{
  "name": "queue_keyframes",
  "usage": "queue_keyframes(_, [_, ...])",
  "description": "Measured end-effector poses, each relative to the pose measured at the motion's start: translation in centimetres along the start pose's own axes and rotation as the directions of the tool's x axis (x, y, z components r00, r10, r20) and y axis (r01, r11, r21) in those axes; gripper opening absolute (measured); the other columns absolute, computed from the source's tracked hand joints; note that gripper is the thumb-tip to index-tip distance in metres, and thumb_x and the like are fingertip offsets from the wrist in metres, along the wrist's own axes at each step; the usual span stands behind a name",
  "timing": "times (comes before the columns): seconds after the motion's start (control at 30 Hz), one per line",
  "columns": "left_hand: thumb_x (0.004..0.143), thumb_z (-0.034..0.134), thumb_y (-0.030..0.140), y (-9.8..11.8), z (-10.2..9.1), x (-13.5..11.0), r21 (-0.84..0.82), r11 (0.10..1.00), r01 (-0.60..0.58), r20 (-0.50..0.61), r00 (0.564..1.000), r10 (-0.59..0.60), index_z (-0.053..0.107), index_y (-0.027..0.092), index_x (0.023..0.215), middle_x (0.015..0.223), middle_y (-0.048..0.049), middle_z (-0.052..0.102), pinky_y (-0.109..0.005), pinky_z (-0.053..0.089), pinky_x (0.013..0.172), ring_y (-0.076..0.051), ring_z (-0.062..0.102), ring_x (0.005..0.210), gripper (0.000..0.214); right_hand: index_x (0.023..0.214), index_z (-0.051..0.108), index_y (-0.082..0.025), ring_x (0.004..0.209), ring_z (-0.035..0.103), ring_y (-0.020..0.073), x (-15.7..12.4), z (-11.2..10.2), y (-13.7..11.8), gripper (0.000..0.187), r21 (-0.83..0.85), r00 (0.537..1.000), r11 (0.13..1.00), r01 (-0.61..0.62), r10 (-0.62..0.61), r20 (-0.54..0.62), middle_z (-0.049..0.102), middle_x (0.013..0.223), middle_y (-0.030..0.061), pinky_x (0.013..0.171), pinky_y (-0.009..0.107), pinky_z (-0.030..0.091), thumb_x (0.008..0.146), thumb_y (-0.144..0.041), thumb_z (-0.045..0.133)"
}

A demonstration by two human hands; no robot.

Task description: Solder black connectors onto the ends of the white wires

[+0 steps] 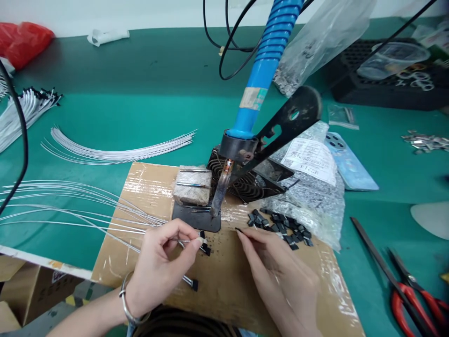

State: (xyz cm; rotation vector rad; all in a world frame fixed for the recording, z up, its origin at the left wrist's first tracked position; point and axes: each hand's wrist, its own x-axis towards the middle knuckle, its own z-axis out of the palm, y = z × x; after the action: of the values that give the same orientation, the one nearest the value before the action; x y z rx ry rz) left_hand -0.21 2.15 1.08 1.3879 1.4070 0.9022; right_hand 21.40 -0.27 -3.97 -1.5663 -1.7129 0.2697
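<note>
Our left hand (159,269) pinches a silver wire (185,242) steady while our right hand (277,271) grips a black component (239,230), both kept within reach of the soldering iron (219,194).

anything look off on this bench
The metal tip of the blue iron looks scorched and discoloured, and small black parts lie in a loose scatter on the cardboard, spilling against the bubble wrap rather than sitting in a container.

A silver bangle (123,299) circles the left wrist (137,299), with a scrap of blue clothing (130,331), perhaps denim.
</note>
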Motion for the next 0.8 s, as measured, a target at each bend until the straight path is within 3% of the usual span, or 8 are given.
queue_keyframes(0.07, [0.090, 0.068, 0.023, -0.1, 0.0, 0.0, 0.000, 1.000, 0.016, 0.014, 1.000, -0.016, 0.075, 0.017, 0.078, 0.063, -0.0002, 0.068, -0.024, 0.028, 0.049, -0.010, 0.035, 0.051, 0.015, 0.101, 0.072, -0.023, 0.081, 0.084, 0.0205, -0.5, 0.1, -0.9, 0.006, 0.206, 0.967, 0.946, -0.252, 0.253, 0.020, 0.086, 0.098, 0.0064, 0.076, 0.030, 0.068, 0.102, -0.029, 0.070])
queue_keyframes(0.13, [0.091, 0.067, 0.024, -0.2, 0.1, 0.0, -0.005, 1.000, 0.027, 0.018, 0.999, -0.027, 0.075, 0.018, 0.079, 0.064, -0.0004, 0.068, -0.024, 0.029, 0.050, -0.010, 0.037, 0.052, 0.015, 0.098, 0.073, -0.024, 0.083, 0.086, 0.0219, -0.8, 0.2, -1.9, 0.013, 0.418, 0.878, 0.780, -0.465, 0.467, 0.105, 0.087, 0.097, 0.0075, 0.079, 0.030, 0.071, 0.098, -0.036, 0.076])
queue_keyframes(0.23, [0.093, 0.067, 0.025, -0.5, 0.0, 0.0, -0.032, 0.999, 0.038, 0.020, 0.999, -0.037, 0.075, 0.018, 0.080, 0.066, -0.0006, 0.066, -0.025, 0.030, 0.051, -0.011, 0.041, 0.054, 0.016, 0.098, 0.076, -0.024, 0.080, 0.084, 0.0212, -0.8, 0.1, -3.3, 0.020, 0.538, 0.771, 0.594, -0.598, 0.609, 0.186, 0.085, 0.089, 0.0067, 0.078, 0.029, 0.070, 0.092, -0.042, 0.082])
queue_keyframes(0.37, [0.094, 0.067, 0.028, -0.4, 0.0, 0.0, -0.040, 0.998, 0.050, 0.030, 0.998, -0.049, 0.072, 0.019, 0.079, 0.058, 0.0045, 0.050, -0.026, 0.024, 0.049, -0.012, 0.032, 0.053, 0.018, 0.095, 0.081, -0.024, 0.068, 0.078, 0.0174, -0.2, -0.1, -3.8, 0.020, 0.543, 0.803, 0.609, -0.578, 0.544, 0.245, 0.080, 0.077, 0.0042, 0.066, 0.022, 0.066, 0.092, -0.044, 0.081])
queue_keyframes(0.5, [0.091, 0.068, 0.029, 0.5, -0.3, 0.4, 0.010, 0.996, 0.090, 0.074, 0.993, -0.091, 0.071, 0.019, 0.076, 0.055, 0.0060, 0.042, -0.026, 0.022, 0.048, -0.012, 0.028, 0.052, 0.018, 0.093, 0.082, -0.025, 0.078, 0.082, 0.0200, -0.1, -0.1, -3.6, 0.018, 0.581, 0.800, 0.561, -0.590, 0.503, 0.326, 0.084, 0.090, 0.0066, 0.073, 0.025, 0.069, 0.093, -0.043, 0.080])
queue_keyframes(0.63, [0.087, 0.069, 0.029, 1.2, -0.5, 0.7, 0.015, 0.994, 0.110, 0.098, 0.989, -0.111, 0.072, 0.018, 0.075, 0.057, 0.0026, 0.054, -0.026, 0.023, 0.048, -0.011, 0.030, 0.051, 0.016, 0.093, 0.086, -0.026, 0.066, 0.080, 0.0203, -0.3, -0.1, -3.8, 0.015, 0.610, 0.764, 0.484, -0.627, 0.534, 0.361, 0.082, 0.075, 0.0046, 0.066, 0.027, 0.069, 0.090, -0.041, 0.085])
queue_keyframes(0.73, [0.086, 0.068, 0.027, 1.4, -0.5, 0.7, -0.016, 0.994, 0.112, 0.119, 0.987, -0.109, 0.072, 0.018, 0.075, 0.066, -0.0024, 0.068, -0.026, 0.026, 0.048, -0.011, 0.033, 0.051, 0.015, 0.089, 0.088, -0.028, 0.059, 0.073, 0.0171, -0.1, -0.1, -4.4, 0.013, 0.629, 0.784, 0.498, -0.596, 0.528, 0.325, 0.079, 0.068, 0.0029, 0.058, 0.024, 0.064, 0.090, -0.040, 0.084])
queue_keyframes(0.8, [0.086, 0.068, 0.025, 1.4, -0.5, 0.7, -0.034, 0.994, 0.105, 0.130, 0.987, -0.100, 0.072, 0.018, 0.074, 0.072, -0.0044, 0.074, -0.025, 0.027, 0.048, -0.010, 0.034, 0.051, 0.014, 0.093, 0.088, -0.028, 0.058, 0.070, 0.0156, 0.2, -0.1, -5.0, 0.015, 0.630, 0.772, 0.485, -0.606, 0.551, 0.318, 0.076, 0.067, 0.0021, 0.057, 0.023, 0.060, 0.090, -0.042, 0.083])
